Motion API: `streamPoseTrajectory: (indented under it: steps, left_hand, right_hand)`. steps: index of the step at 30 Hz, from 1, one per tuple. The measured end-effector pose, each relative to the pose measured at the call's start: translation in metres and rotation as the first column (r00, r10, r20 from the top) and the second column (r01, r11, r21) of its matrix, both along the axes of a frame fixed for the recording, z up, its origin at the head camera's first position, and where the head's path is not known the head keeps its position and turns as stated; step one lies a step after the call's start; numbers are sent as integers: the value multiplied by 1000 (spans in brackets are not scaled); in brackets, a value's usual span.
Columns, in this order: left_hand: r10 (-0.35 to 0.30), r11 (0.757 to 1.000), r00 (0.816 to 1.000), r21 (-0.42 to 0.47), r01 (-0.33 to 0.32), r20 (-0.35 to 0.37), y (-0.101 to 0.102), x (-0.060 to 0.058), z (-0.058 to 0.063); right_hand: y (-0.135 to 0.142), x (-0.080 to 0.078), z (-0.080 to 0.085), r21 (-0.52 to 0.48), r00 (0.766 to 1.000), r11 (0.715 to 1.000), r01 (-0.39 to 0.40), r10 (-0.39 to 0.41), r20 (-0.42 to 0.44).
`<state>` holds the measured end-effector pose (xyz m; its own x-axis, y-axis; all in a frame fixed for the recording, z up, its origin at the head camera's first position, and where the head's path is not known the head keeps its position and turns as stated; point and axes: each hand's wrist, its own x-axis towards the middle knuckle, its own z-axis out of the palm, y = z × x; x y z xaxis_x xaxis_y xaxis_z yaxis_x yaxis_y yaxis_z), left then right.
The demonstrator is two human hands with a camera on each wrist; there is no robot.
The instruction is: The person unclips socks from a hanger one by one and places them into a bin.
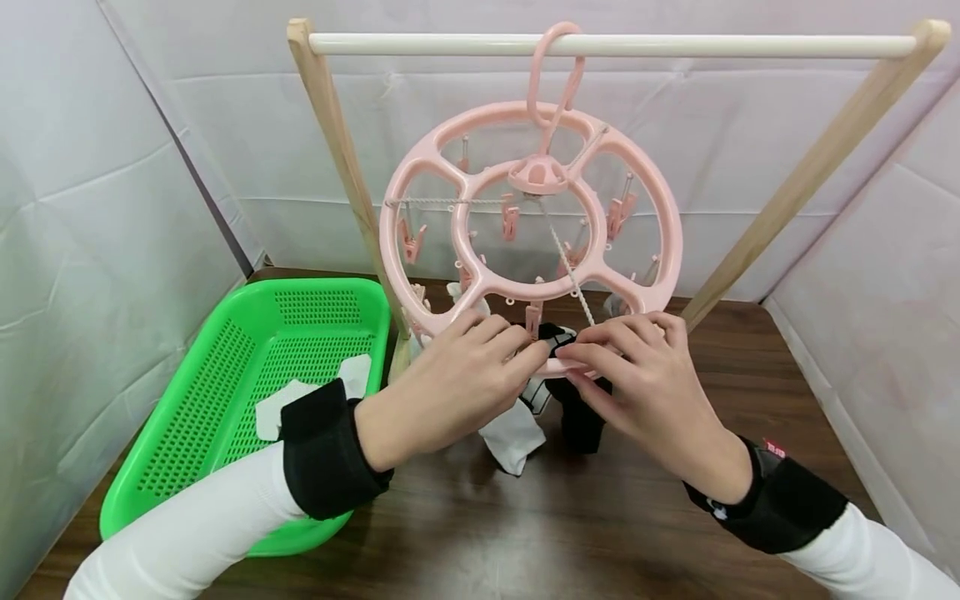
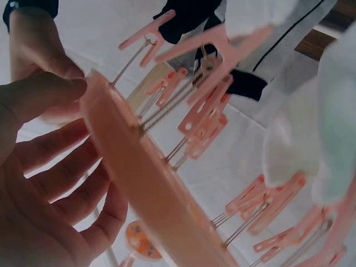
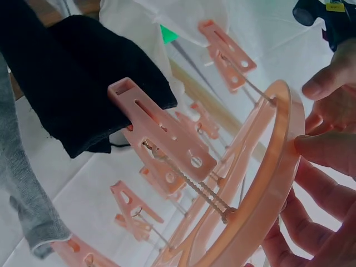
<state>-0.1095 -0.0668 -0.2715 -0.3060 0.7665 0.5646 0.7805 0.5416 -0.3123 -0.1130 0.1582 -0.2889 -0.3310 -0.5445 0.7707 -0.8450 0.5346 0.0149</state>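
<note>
A round pink clip hanger point(image 1: 670, 225) hangs by its hook from a white rail, its ring tilted toward me. My left hand point(image 1: 457, 379) grips the near rim, thumb on one side and fingers behind it in the left wrist view. Close beside it, my right hand point(image 1: 660, 383) pinches the same rim. Below the hands hang a white sock point(image 1: 513, 437) and a black sock point(image 1: 581, 421). In the right wrist view a pink clothespin point(image 3: 161, 128) bites the black sock's edge, and a grey sock point(image 3: 36, 194) hangs alongside. Other pegs dangle from the ring on cords.
A green perforated basket point(image 1: 322, 308) stands on the left, with white cloth pieces point(image 1: 281, 408) inside. The white rail point(image 1: 712, 46) rests on slanted wooden posts point(image 1: 817, 171) at both sides. Pale sheeting walls surround the dark wooden table point(image 1: 735, 367).
</note>
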Motion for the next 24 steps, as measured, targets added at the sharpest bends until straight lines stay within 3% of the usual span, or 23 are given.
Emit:
streamPoseTrajectory:
  steps: [9, 13, 17, 20, 24]
  left_hand:
    - [22, 1000, 999, -12, -22, 48, -7, 2, -6]
    - [35, 999, 998, 2, -35, 54, -13, 1, -7]
    - [50, 998, 995, 22, -52, 91, -18, -1, -7]
    - [59, 998, 992, 26, -62, 109, -22, -2, -6]
    - [65, 997, 992, 32, -69, 108, -26, -4, -5]
  right_hand:
    - [-5, 4, -2, 18, 996, 1000, -24, 22, 88]
    - [-3, 7, -1, -33, 991, 997, -75, 78, 110]
    - [4, 10, 0, -140, 989, 983, -119, 130, 76]
    - [14, 13, -1, -216, 992, 972, -92, 109, 66]
    - [30, 15, -8, -253, 991, 967, -13, 46, 127]
